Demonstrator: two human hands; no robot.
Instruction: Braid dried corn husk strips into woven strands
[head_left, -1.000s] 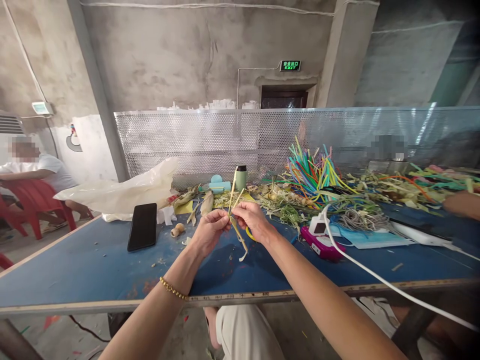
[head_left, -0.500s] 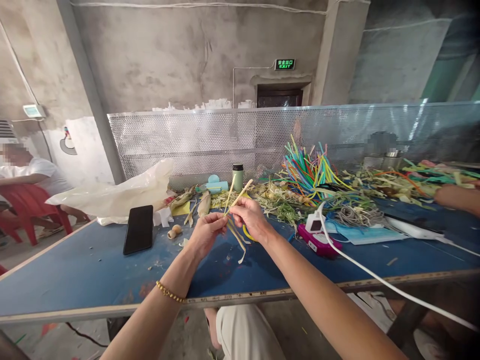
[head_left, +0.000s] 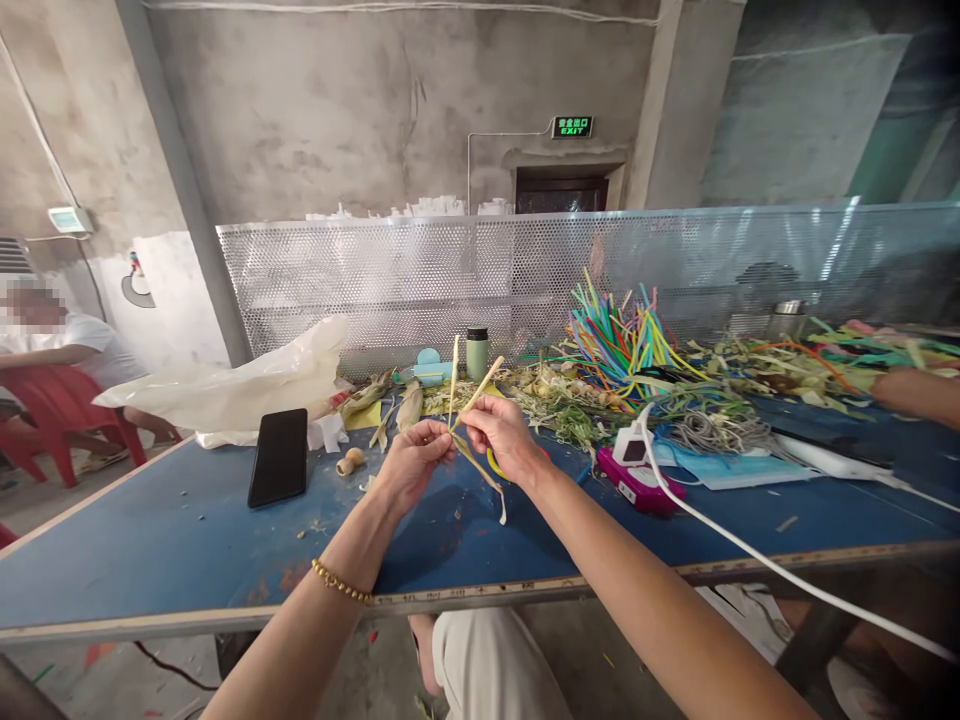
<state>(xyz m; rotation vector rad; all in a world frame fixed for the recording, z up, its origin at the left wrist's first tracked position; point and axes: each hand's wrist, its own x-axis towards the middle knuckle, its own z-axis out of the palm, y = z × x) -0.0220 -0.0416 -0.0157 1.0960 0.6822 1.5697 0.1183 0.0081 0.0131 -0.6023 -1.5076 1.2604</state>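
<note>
Above the blue table (head_left: 345, 550), my left hand (head_left: 415, 455) pinches pale yellow husk strips (head_left: 484, 388) where they cross. My right hand (head_left: 501, 432) is closed on the same strips, its fingertips almost touching those of the left. Two strip ends rise above my fingers, one nearly upright and one slanting to the right. A longer tail (head_left: 486, 476) hangs below, down to the right, with a curled tip. The fingers hide the crossing itself. Something yellow and curved (head_left: 493, 464) lies on the table behind my right hand, partly covered.
A black phone (head_left: 278, 458) and a plastic bag (head_left: 247, 385) lie to the left. Behind stand a green bottle (head_left: 477, 355) and a bundle of coloured sticks (head_left: 619, 335) among dried husks. On the right are a purple power strip (head_left: 637, 482), a white cable (head_left: 735, 535) and another person's arm (head_left: 915, 390).
The left strip end now stands more upright. The hanging tail has swung to the right. Both hands keep their pinch in nearly the same place.
</note>
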